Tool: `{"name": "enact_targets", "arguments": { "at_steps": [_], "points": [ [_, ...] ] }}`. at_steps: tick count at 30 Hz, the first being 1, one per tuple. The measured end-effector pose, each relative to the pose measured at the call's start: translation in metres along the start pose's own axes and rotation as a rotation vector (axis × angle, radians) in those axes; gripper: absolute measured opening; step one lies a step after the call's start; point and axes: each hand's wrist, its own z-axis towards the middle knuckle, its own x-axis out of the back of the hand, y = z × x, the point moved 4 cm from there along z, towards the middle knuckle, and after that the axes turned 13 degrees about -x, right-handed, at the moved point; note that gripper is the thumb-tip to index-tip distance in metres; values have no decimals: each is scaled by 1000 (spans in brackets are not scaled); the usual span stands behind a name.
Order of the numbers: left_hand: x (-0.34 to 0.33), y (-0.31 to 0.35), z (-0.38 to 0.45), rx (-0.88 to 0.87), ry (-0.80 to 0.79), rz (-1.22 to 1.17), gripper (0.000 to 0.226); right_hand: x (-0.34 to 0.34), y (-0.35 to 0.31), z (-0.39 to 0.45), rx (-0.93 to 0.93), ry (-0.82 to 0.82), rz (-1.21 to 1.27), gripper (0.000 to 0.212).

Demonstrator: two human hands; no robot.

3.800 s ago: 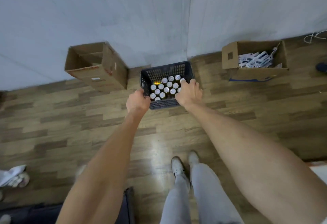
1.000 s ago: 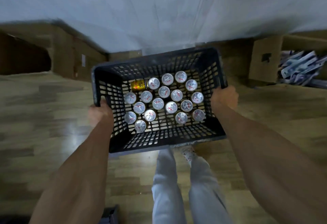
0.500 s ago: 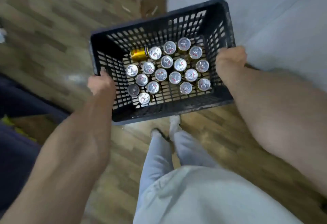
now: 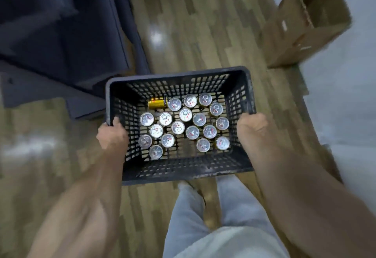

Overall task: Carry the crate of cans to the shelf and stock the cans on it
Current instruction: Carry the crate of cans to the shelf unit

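A black plastic lattice crate (image 4: 183, 171) hangs in the air in front of me, above my legs. My left hand (image 4: 112, 135) grips its left rim and my right hand (image 4: 251, 128) grips its right rim. Several upright cans with silver tops (image 4: 185, 125) stand on the crate's floor. One gold can (image 4: 156, 103) lies on its side at the far left of the group. No shelf is in view.
A dark blue piece of furniture (image 4: 61, 33) fills the upper left, close to the crate's far left corner. An open cardboard box (image 4: 305, 23) lies on the wooden floor (image 4: 193, 23) at the upper right, by a pale wall (image 4: 345, 94).
I lifted the crate off the floor and have turned left with it. The wall has swung to the right and the dark furniture has come into view at the upper left.
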Motion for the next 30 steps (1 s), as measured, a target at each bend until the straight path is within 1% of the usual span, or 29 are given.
{"name": "enact_targets", "arguments": {
  "at_steps": [1, 3, 5, 7, 10, 12, 14, 16, 17, 20, 22, 24, 27, 30],
  "points": [
    [21, -33, 6, 47, 9, 2, 60, -14, 1, -23, 1, 5, 7, 26],
    [62, -96, 13, 156, 27, -4, 62, -55, 1, -82, 81, -63, -57, 23],
    [100, -162, 18, 293, 88, -52, 62, -97, 6, -138, 145, -95, -102, 20],
    [135, -226, 22, 380, 134, -99, 59, -136, 10, -189, 220, -122, -148, 19],
    [181, -319, 25, 503, 133, -92, 57, -188, 16, -282, 377, -195, -270, 20],
    [209, -377, 21, 632, 185, -101, 61, -218, 19, -341, 465, -219, -342, 25],
    [243, -419, 21, 704, 264, -186, 62, -248, 15, -403, 556, -234, -392, 30],
    [274, -454, 29, 726, 322, -316, 56, -277, 3, -476, 694, -290, -453, 35],
    [289, -473, 29, 754, 377, -353, 56, -292, 1, -511, 774, -319, -495, 36],
    [313, -527, 7, 921, 512, -343, 62, -326, 13, -594, 946, -301, -592, 39],
    [325, -556, -12, 1049, 551, -387, 65, -347, 29, -645, 1006, -316, -638, 41],
    [342, -585, -13, 1132, 598, -445, 64, -373, 41, -704, 1072, -354, -657, 41],
    [369, -626, 1, 1209, 625, -475, 57, -414, 58, -782, 1177, -353, -681, 41],
    [396, -675, 17, 1235, 646, -492, 58, -454, 85, -849, 1212, -359, -735, 39]
  ]
}}
